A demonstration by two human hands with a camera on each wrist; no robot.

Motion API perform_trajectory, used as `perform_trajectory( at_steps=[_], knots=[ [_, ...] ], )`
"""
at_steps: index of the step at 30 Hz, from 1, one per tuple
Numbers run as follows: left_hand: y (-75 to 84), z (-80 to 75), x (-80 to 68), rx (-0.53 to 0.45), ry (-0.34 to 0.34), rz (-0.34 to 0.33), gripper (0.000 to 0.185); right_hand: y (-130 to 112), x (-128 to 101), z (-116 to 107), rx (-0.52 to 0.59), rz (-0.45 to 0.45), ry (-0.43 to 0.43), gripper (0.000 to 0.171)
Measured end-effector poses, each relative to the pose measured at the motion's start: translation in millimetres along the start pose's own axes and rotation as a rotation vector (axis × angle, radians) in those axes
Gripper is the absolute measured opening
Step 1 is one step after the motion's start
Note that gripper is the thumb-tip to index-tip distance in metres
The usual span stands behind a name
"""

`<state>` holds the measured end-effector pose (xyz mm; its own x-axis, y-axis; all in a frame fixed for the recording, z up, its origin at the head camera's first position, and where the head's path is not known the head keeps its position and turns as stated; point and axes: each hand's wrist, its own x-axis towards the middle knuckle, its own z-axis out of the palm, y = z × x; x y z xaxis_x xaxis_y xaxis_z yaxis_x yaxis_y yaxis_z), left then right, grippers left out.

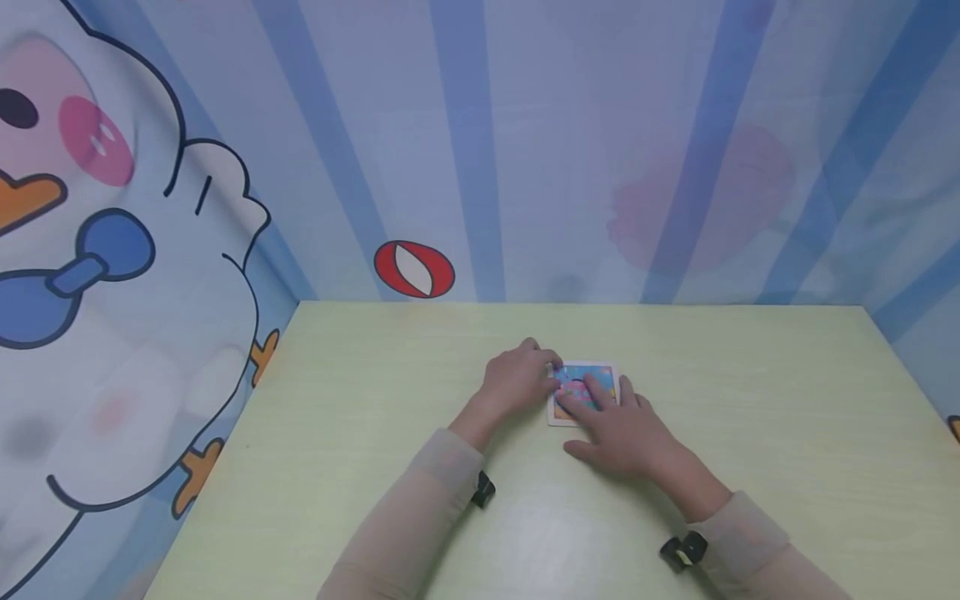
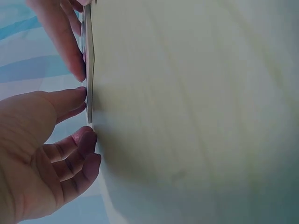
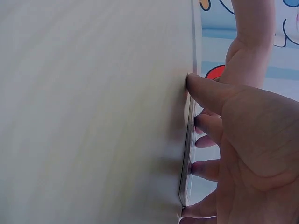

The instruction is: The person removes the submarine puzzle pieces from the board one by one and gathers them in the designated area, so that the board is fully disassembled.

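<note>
Right hand [image 1: 626, 433]: laid flat, fingers straight on card [image 1: 600, 375].
Left hand [image 1: 517, 381]: fingertips pressed at card's left edge.
Card: flat on worktop [image 1: 750, 433], between both hands.

The desk [image 1: 360, 433] looks like pale green laminate with a faint wood grain, smooth and softly glossy. The puzzle board [image 1: 583, 392] seems to be thin card with a glossy printed face. The sleeves [image 1: 420, 517] are thin beige cloth, matt.
</note>
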<state>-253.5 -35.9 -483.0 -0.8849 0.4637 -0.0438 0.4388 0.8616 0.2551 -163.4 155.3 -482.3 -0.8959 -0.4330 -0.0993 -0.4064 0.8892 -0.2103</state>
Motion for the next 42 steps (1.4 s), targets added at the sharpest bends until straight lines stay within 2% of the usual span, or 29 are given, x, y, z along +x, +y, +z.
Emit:
perform_trajectory(
  at_steps=[10, 27, 42],
  knots=[
    [3.1, 0.4, -0.6, 0.049, -0.005, 0.011, 0.033, -0.8, -0.1, -0.1, -0.007, 0.0, -0.007, 0.068],
    [2.1, -3.8, 5.8, -0.113, -0.044, -0.012, 0.039, -3.4, -1.3, -5.3, 0.006, 0.004, -0.027, 0.066],
    [0.4, -0.4, 7.1, -0.215, -0.004, -0.028, 0.036, -4.5, -1.9, -4.1, 0.019, 0.01, -0.017, 0.066]
  ],
)
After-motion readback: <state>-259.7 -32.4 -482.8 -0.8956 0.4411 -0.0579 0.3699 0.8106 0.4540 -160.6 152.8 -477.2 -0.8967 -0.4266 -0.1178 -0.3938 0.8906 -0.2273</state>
